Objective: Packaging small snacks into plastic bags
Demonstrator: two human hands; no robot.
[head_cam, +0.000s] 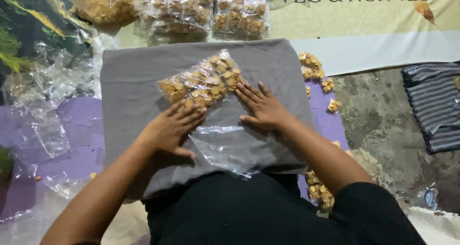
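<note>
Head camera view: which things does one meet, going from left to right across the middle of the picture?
Empty clear bags → grey cloth → left hand → clear bag of small biscuits → right hand → loose biscuits → striped cloth.

clothing: black garment, lap and right upper arm | forearms: bare | hands: ungloved

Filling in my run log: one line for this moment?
left hand: flat on snack bag | right hand: flat on bag | under: grey cloth

Clear snack bag (203, 84) on grey cloth, filled clear packs (201, 10) behind, cream printed banner (364, 10) top right
</note>
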